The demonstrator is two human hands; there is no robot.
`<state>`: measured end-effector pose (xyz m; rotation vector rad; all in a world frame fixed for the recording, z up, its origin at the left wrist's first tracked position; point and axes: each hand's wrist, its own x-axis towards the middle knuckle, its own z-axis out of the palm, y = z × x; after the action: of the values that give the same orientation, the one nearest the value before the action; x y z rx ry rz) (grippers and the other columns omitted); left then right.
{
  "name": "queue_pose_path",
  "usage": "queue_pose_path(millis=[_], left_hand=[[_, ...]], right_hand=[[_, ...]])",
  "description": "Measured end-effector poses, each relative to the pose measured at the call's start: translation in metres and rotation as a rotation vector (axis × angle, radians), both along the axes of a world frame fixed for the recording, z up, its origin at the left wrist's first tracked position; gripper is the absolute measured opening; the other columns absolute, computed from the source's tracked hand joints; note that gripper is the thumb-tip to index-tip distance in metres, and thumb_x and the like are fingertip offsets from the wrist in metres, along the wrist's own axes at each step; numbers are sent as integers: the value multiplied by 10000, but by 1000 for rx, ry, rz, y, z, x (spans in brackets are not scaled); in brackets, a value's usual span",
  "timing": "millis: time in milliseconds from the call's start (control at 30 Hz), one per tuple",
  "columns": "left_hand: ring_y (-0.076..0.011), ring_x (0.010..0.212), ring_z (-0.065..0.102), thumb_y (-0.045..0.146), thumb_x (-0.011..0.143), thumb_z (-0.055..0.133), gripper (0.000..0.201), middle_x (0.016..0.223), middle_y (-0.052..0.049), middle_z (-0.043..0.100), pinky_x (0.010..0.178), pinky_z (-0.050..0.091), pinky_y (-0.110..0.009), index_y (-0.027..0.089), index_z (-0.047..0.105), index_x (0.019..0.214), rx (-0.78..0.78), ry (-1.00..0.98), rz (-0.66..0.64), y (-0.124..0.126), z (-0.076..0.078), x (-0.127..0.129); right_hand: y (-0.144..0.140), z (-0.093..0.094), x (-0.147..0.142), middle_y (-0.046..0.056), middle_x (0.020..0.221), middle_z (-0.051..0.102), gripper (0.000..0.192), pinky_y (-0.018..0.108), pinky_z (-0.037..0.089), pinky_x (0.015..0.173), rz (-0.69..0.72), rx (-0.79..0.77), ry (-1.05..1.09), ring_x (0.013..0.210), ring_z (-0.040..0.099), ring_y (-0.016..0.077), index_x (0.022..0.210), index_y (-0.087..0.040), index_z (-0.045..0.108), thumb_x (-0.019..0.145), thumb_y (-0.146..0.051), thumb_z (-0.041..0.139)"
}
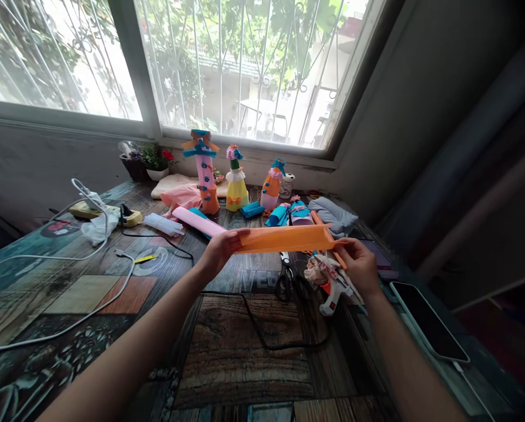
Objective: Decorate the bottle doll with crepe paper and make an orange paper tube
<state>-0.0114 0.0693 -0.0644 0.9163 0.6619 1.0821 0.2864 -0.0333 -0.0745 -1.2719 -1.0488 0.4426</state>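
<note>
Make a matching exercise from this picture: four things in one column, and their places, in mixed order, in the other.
Things:
1. orange sheet
2. scissors
3. phone
4. flower pot

Places:
A. by the window, far left
B. flat on the table's right edge
C. held between the left hand and the right hand
D. on the table under the sheet, beside the glue gun

Pairs: 1-C, 2-D, 3-B, 4-A

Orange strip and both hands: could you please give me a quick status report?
Left hand and right hand each pinch one end of the orange strip, held level above the table. Scissors and glue gun lie beneath, apart.
</note>
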Motion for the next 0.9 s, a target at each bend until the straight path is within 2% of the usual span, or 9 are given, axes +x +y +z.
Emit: queue_pose_path(millis=[100,200,333,500,700,900], left_hand=[[-334,1070,594,309,622,631,309,957,-133,739,917,458,-389,105,762,815,12,-1,-11,-11,6,-5],[-325,1060,602,302,605,666,296,984,-129,736,930,463,-394,114,766,811,-4,-6,-7,-26,2,-14],[-310,1044,613,241,556,752,310,1010,-113,732,956,465,-395,129,768,845,-27,6,-4,-47,-11,-31],[-270,1005,642,259,583,800,355,1045,-93,724,939,488,-357,162,757,923,-64,50,-20,-66,-34,-53],[-254,1069,624,232,640,805,432,1144,-84,687,919,502,-302,209,703,1060,16,130,-61,-72,-49,-64],[-249,1093,609,137,598,827,505,1128,-72,694,975,471,-360,222,688,1076,118,206,-118,-69,-51,-66]], right_hand=[[-14,4,-4,-12,711,645,262,263,486,656,35,2,90,669,594,148,787,-201,664,643,-388,779],[-24,-2,-12,-8,704,662,272,257,506,645,62,-14,169,654,610,143,774,-195,675,607,-360,812],[-29,-16,-26,2,710,689,327,260,534,610,78,-33,261,636,636,150,785,-191,659,556,-329,846],[-30,-35,-36,-23,665,684,393,240,542,575,96,-55,352,594,649,139,801,-202,586,542,-321,857],[-31,-45,-39,-49,618,648,415,231,540,597,77,-73,374,585,635,124,771,-206,542,529,-299,866],[-33,-48,-38,-54,637,652,400,207,535,603,69,-76,382,594,630,111,751,-202,556,518,-264,875]])
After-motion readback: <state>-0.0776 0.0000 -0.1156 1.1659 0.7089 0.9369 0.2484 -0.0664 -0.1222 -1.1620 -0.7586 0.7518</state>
